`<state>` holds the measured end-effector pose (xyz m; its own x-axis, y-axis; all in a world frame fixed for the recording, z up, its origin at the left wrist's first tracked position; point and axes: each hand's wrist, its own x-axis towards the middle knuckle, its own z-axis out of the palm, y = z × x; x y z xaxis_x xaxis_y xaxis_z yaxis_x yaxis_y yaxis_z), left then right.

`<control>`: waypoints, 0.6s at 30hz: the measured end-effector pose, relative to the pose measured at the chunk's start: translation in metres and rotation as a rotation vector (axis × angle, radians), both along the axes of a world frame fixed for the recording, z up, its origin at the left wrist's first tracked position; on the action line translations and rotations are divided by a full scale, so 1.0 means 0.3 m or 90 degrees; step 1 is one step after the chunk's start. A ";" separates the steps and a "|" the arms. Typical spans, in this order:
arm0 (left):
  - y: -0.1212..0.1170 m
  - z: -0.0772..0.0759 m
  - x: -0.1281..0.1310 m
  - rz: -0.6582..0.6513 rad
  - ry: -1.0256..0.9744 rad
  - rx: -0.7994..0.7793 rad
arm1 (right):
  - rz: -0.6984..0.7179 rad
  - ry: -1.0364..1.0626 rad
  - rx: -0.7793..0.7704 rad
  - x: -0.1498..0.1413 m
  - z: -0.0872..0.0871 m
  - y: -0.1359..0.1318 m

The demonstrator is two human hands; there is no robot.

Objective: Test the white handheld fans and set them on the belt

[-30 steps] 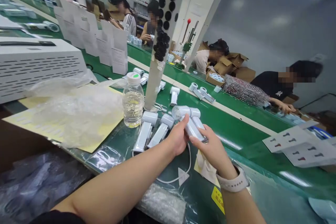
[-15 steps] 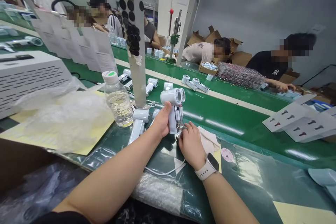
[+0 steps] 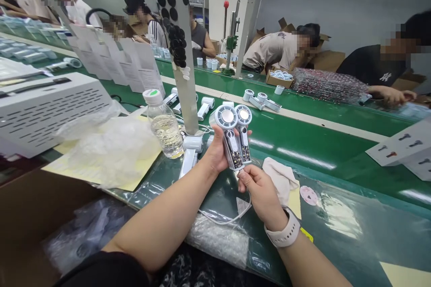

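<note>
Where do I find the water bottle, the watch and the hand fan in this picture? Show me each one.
water bottle [image 3: 166, 133]: head view, on the middle, at the liquid.
watch [image 3: 287, 234]: head view, on the white strap.
hand fan [image 3: 232, 149]: head view, on the body of the held fan nearer the bottle.

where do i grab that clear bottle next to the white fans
Grip the middle of the clear plastic bottle, coming from the left: it stands upright, and a white handheld fan sits close by its right side.
</note>
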<state>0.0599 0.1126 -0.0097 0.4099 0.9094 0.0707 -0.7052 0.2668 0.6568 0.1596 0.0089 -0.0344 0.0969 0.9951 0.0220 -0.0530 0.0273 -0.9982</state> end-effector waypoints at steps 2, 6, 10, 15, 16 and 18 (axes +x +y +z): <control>-0.006 0.000 0.002 0.007 0.002 0.012 | -0.031 0.026 -0.003 -0.022 -0.015 -0.008; -0.015 -0.001 0.006 0.013 0.000 0.020 | -0.037 0.006 0.002 -0.036 -0.016 -0.020; -0.015 0.008 0.007 0.007 -0.042 -0.013 | -0.030 -0.118 0.085 -0.026 0.015 -0.030; -0.011 0.023 -0.002 -0.014 -0.085 -0.036 | -0.068 -0.124 0.097 -0.013 0.020 -0.028; -0.012 0.026 -0.005 -0.017 -0.081 -0.029 | -0.077 -0.115 0.083 -0.010 0.018 -0.024; -0.015 0.032 -0.010 -0.022 -0.070 -0.010 | -0.084 -0.082 0.069 -0.003 0.013 -0.017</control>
<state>0.0569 0.1081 -0.0001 0.4321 0.8959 0.1035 -0.7632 0.3021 0.5712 0.1586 0.0039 -0.0305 0.2150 0.9653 0.1482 0.0858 0.1325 -0.9875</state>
